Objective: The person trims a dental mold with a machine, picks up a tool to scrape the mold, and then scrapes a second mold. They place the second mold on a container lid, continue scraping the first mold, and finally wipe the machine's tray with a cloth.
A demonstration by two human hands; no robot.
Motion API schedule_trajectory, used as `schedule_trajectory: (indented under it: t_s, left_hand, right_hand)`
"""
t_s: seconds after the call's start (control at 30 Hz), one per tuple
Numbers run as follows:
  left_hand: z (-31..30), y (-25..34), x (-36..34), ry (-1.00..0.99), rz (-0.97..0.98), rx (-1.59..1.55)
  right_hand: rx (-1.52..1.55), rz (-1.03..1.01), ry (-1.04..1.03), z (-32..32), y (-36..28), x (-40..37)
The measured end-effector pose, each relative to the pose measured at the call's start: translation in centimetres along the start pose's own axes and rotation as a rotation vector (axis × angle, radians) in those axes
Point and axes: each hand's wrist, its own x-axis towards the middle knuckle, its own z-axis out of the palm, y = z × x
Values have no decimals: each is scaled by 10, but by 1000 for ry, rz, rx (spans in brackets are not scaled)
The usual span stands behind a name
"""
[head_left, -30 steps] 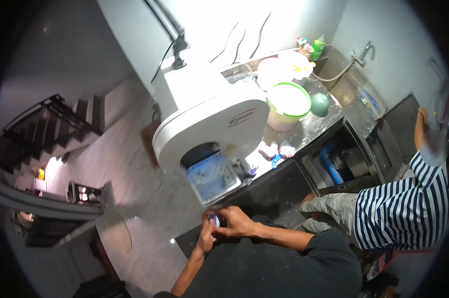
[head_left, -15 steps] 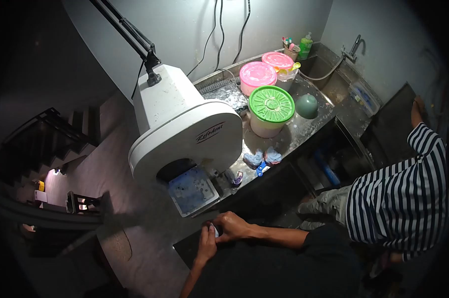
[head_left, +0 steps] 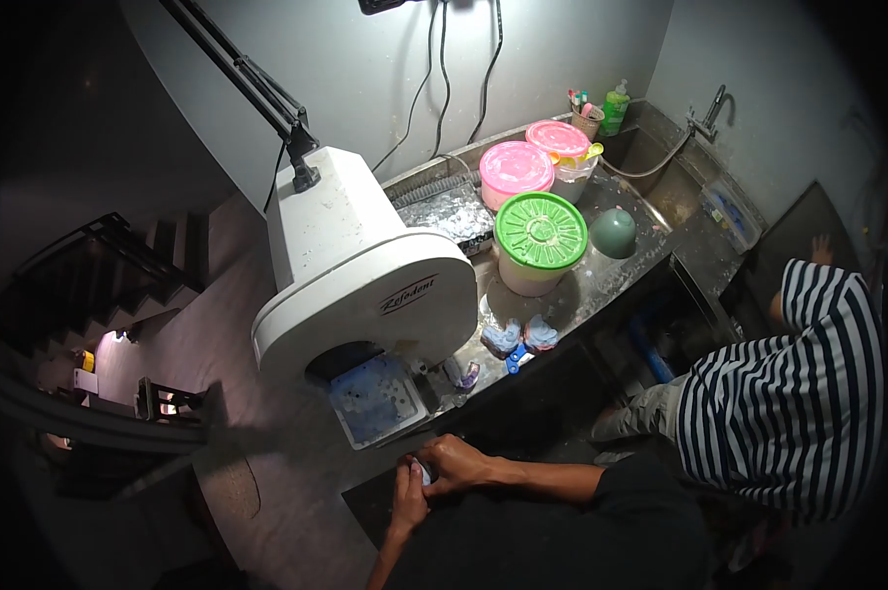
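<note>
Low in the view, my left hand [head_left: 408, 501] and my right hand [head_left: 454, 464] come together around a small whitish object [head_left: 424, 473], mostly covered by the fingers of both. What the object is cannot be made out. Just beyond the hands is a white machine [head_left: 365, 305] with a tray [head_left: 377, 401] of bluish, stained bottom. On the metal counter beside it lie a blue-handled dental tray with bluish material [head_left: 518, 344] and a small purple piece [head_left: 468, 375].
Tubs with pink lids [head_left: 515, 168] and a green lid [head_left: 541, 230], a green bowl [head_left: 614, 234], a soap bottle [head_left: 615, 108] and a sink [head_left: 672, 187] are farther back. A person in a striped shirt [head_left: 788, 393] bends at an open cabinet on the right.
The view has shifted slightly, so the counter items sit a little lower. My hands stay together around the small object. The person's hand at the cabinet door has moved, with fingers now spread.
</note>
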Motion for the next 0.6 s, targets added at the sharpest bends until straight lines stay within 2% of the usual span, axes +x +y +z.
schedule_trajectory:
  t_s: [0.03,0.1,0.17,0.2,0.23,0.33,0.4,0.47,0.53,0.6]
  left_hand:
    - [0,2,0,1,-18,4]
    - [0,-14,10,20,74,33]
    - [-2,-26,14,28,54,4]
    - [-2,-7,6,27,-11,-39]
    - [-2,3,1,26,-75,-83]
    - [-10,-12,8,-52,-90,-313]
    - [-8,-14,9,-21,-66,-351]
    - [-6,-15,7,24,-94,-372]
    - [-8,-30,12,-87,-20,-523]
    - [-6,-35,14,-96,-16,-590]
  right_hand:
    - [-3,2,-5,2,4,0]
    - [-31,29,-44,-1,4,1]
    - [-15,17,-69,-8,-1,3]
    - [-5,11,-83,-12,-1,4]
    - [-7,10,-146,-18,0,5]
    - [-90,2,-282,-41,16,5]
    - [-76,81,-130,-53,32,2]
    - [-255,214,19,-74,37,2]
    - [-332,359,190,-93,46,-1]
    - [-304,422,379,-113,49,0]
